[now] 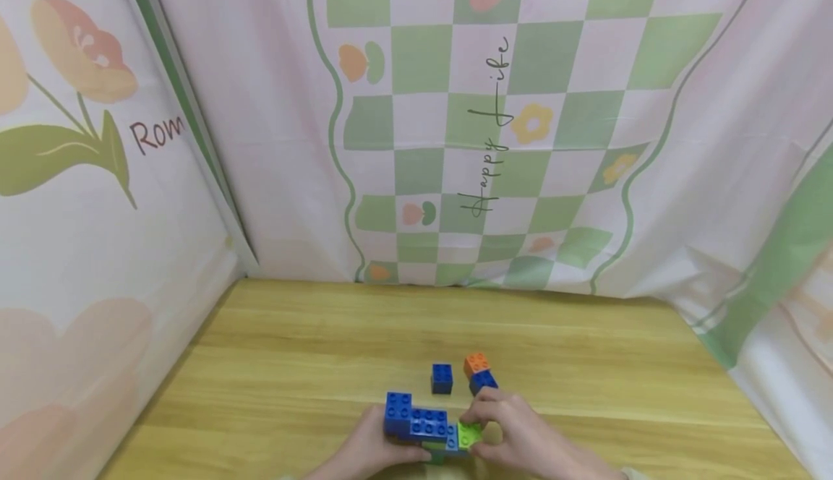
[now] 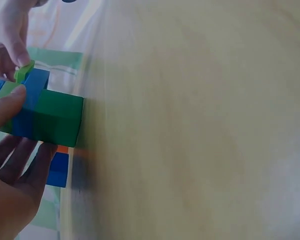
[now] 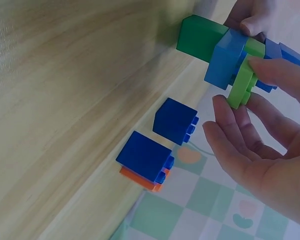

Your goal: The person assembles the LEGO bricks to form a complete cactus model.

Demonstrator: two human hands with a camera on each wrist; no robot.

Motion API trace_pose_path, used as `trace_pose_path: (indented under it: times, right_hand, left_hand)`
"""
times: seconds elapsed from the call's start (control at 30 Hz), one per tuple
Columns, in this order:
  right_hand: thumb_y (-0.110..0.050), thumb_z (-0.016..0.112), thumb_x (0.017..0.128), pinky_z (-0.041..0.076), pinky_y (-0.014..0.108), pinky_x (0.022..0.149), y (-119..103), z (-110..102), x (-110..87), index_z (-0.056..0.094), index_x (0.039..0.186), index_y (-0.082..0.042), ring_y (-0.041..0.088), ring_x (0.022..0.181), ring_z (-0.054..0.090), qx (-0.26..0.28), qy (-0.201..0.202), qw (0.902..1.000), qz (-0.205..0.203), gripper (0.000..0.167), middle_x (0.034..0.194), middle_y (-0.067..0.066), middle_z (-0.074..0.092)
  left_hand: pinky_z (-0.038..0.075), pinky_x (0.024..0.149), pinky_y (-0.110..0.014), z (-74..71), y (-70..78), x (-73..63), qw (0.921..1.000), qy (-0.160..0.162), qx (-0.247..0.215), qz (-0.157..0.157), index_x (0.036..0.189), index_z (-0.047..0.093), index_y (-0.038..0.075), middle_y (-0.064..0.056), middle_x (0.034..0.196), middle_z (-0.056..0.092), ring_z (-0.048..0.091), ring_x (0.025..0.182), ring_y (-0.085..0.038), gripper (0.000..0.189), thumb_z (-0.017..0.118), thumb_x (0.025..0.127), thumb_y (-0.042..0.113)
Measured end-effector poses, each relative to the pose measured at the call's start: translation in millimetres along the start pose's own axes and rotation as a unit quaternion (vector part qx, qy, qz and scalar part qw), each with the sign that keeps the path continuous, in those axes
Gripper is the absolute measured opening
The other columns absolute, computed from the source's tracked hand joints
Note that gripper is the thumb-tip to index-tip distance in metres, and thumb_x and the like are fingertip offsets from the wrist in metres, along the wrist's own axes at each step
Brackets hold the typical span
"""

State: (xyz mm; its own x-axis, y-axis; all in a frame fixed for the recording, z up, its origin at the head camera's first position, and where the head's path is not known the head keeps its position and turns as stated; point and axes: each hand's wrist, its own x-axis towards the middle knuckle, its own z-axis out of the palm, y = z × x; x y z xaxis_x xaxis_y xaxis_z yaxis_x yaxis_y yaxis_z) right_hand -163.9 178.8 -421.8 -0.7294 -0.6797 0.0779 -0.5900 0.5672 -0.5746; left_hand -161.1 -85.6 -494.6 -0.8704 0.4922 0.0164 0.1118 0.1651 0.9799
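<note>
My left hand point(image 1: 367, 445) grips a built-up stack of toy building bricks from its left side. Two dark blue bricks point(image 1: 428, 422) top the stack, with a lighter blue brick point(image 3: 224, 59) and a green layer below. A dark green brick point(image 2: 59, 117) forms its bottom end, seen in both wrist views. My right hand point(image 1: 523, 433) pinches a thin lime green brick point(image 3: 243, 82) between thumb and fingers, its studs showing. This piece lies right against the lighter blue brick at the stack's right side.
Beyond the hands, a dark blue brick point(image 1: 442, 377) stands alone on the wooden table point(image 1: 293, 364). To its right, an orange brick point(image 1: 477, 363) sits against another dark blue brick point(image 1: 483, 380), close to the right fingers. A printed curtain point(image 1: 481, 140) hangs along the table's far edge.
</note>
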Motion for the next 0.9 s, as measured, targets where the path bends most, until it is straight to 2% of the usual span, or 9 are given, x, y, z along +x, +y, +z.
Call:
trace_pose_path:
  times: [0.2, 0.3, 0.43, 0.7, 0.9]
  right_hand:
    - [-0.031, 0.079, 0.083, 0.054, 0.021, 0.076, -1.1, 1.3, -1.2, 0.074, 0.109, -0.019, -0.002, 0.092, 0.058, -0.005, 0.006, 1.0000, 0.002, 0.029, 0.102, -0.011, 0.066]
    - [-0.031, 0.079, 0.083, 0.055, 0.022, 0.077, -1.0, 1.8, -1.5, 0.073, 0.109, -0.019, -0.002, 0.093, 0.058, -0.001, 0.008, 1.0000, 0.002, 0.029, 0.103, -0.011, 0.066]
    - [-0.030, 0.078, 0.083, 0.057, 0.024, 0.079, -0.8, 2.3, -1.4, 0.073, 0.109, -0.020, -0.001, 0.095, 0.060, 0.006, 0.009, 0.9999, -0.003, 0.029, 0.104, -0.010, 0.067]
    - [-0.020, 0.081, 0.078, 0.059, 0.020, 0.077, -0.8, 3.4, 1.9, 0.075, 0.103, -0.013, 0.001, 0.092, 0.064, -0.006, 0.025, 0.9989, -0.039, 0.026, 0.100, -0.003, 0.072]
    - [-0.018, 0.081, 0.077, 0.059, 0.019, 0.076, 0.8, 3.0, 3.7, 0.076, 0.102, -0.010, 0.003, 0.093, 0.066, 0.007, 0.016, 0.9993, -0.034, 0.027, 0.101, 0.001, 0.074]
  left_hand:
    - [0.051, 0.096, -0.016, -0.5, -1.8, 0.2, 0.9999, 0.002, -0.002, 0.013, 0.128, 0.063, 0.013, 0.004, 0.118, 0.073, 0.069, 0.107, -0.004, 0.058, 0.086, 0.076, 0.024]
    - [0.052, 0.097, -0.018, -1.4, -3.0, 1.0, 0.9995, 0.001, 0.012, 0.029, 0.129, 0.063, 0.012, 0.004, 0.119, 0.073, 0.069, 0.107, -0.004, 0.059, 0.086, 0.076, 0.024]
    - [0.052, 0.098, -0.019, -2.6, -3.5, 1.6, 0.9991, -0.004, 0.025, 0.034, 0.129, 0.063, 0.012, 0.005, 0.119, 0.073, 0.068, 0.107, -0.003, 0.058, 0.085, 0.077, 0.025]
    - [0.050, 0.098, -0.014, -4.8, -1.0, 1.9, 0.9998, -0.018, 0.005, 0.008, 0.134, 0.059, 0.015, 0.007, 0.123, 0.071, 0.067, 0.111, -0.003, 0.062, 0.085, 0.077, 0.025]
    - [0.051, 0.096, -0.014, -4.4, -0.6, 2.0, 0.9998, -0.018, 0.003, 0.008, 0.133, 0.059, 0.013, 0.007, 0.122, 0.072, 0.068, 0.109, -0.003, 0.063, 0.085, 0.077, 0.026]
